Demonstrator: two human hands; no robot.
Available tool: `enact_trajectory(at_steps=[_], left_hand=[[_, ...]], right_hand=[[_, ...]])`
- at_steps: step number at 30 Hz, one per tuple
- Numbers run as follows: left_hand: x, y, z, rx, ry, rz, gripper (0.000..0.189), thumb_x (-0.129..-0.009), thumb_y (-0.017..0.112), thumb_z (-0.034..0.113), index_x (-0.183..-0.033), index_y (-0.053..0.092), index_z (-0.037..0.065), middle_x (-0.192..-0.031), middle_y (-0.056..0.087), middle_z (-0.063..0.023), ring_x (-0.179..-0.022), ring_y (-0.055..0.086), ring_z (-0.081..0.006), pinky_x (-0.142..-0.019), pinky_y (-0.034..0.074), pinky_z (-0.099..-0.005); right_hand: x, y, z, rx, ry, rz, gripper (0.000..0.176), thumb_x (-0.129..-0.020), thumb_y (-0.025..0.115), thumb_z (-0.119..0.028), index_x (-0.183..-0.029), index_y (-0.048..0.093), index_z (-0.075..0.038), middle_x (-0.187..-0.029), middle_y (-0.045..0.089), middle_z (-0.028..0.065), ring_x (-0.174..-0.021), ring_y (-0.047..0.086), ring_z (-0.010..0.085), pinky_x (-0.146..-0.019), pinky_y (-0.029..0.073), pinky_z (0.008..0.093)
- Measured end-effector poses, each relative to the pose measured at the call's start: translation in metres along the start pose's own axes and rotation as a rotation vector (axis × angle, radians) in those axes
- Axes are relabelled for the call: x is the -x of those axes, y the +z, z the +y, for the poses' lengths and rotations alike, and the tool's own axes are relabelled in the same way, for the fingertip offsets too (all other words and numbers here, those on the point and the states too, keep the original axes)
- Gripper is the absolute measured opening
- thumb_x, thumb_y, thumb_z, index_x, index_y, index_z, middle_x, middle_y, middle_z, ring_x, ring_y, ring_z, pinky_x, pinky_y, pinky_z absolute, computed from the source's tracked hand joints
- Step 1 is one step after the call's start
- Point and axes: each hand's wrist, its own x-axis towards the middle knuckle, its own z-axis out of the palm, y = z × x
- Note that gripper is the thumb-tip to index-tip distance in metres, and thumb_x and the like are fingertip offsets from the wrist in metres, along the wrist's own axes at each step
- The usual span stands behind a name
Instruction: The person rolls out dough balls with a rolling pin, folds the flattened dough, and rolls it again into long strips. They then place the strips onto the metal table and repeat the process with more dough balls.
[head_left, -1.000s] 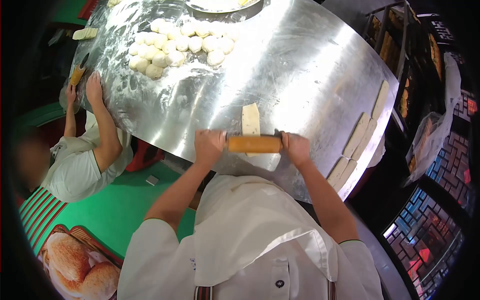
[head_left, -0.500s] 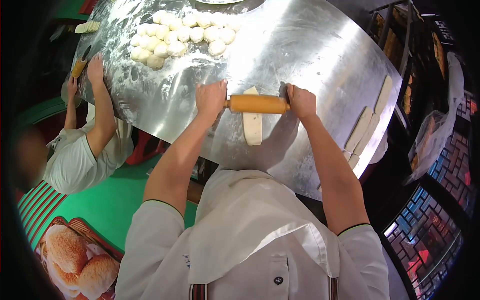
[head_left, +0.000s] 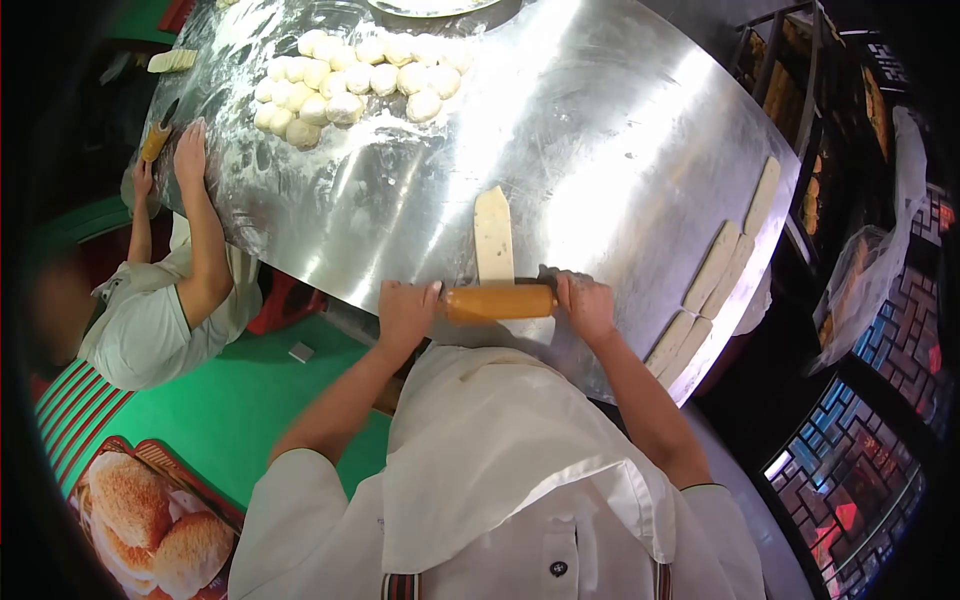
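Note:
A wooden rolling pin (head_left: 500,303) lies crosswise between my two hands, close to the table's near edge. My left hand (head_left: 407,312) is closed round its left handle, and my right hand (head_left: 585,304) grips the right handle. Under the pin, the near end of a flat dough strip (head_left: 493,235) is hidden; the rest stretches away from me on the metal table (head_left: 390,235). Along the right edge lie several long dough strips (head_left: 713,265), laid end to end and side by side. Many round dough balls (head_left: 342,80) sit together on the floured far side.
To the left, a co-worker's hand (head_left: 190,150) rests at the table edge, with another rolling pin (head_left: 155,142) in the other hand. A stack of dough pieces (head_left: 172,61) sits at the far left corner. Racks of baked goods (head_left: 812,195) stand at right.
My hands have drawn the rolling pin toward me, from the strip's far half to its near end. The far part of the dough strip is now uncovered.

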Motion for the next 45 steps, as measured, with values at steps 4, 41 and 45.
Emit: enact_trajectory(at_steps=[4, 41, 45], left_hand=[[-0.084, 0.009, -0.021, -0.055, 0.016, 0.108, 0.047, -0.100, 0.048, 0.031, -0.064, 0.067, 0.006, -0.064, 0.064, -0.0164, -0.062, 0.058, -0.0353, -0.077, 0.041, -0.0459], [-0.043, 0.041, 0.059, 0.176, 0.357, 0.152, 0.057, -0.085, 0.070, 0.018, -0.139, 0.052, 0.012, -0.145, 0.045, -0.0093, -0.133, 0.040, -0.0313, -0.107, 0.030, -0.0523], [-0.115, 0.019, 0.053, 0.332, 0.127, 0.316, 0.045, -0.082, 0.071, 0.008, -0.126, 0.061, 0.006, -0.126, 0.057, -0.0094, -0.115, 0.049, -0.0310, -0.099, 0.038, -0.0456]], right_hand=[[-0.078, 0.012, 0.018, 0.136, 0.124, -0.034, 0.044, -0.102, 0.043, -0.034, -0.074, 0.066, -0.009, -0.065, 0.066, 0.0147, -0.058, 0.065, 0.0336, -0.055, 0.052, 0.0455], [0.059, -0.012, 0.040, -0.835, 1.009, 0.175, 0.054, -0.105, 0.036, -0.040, -0.071, 0.058, -0.003, -0.060, 0.055, 0.0037, -0.048, 0.047, 0.0113, -0.046, 0.037, 0.0270], [0.057, -0.011, 0.044, -0.794, 1.008, 0.151, 0.055, -0.105, 0.038, -0.039, -0.073, 0.060, 0.000, -0.059, 0.056, 0.0049, -0.046, 0.048, 0.0119, -0.045, 0.038, 0.0276]])
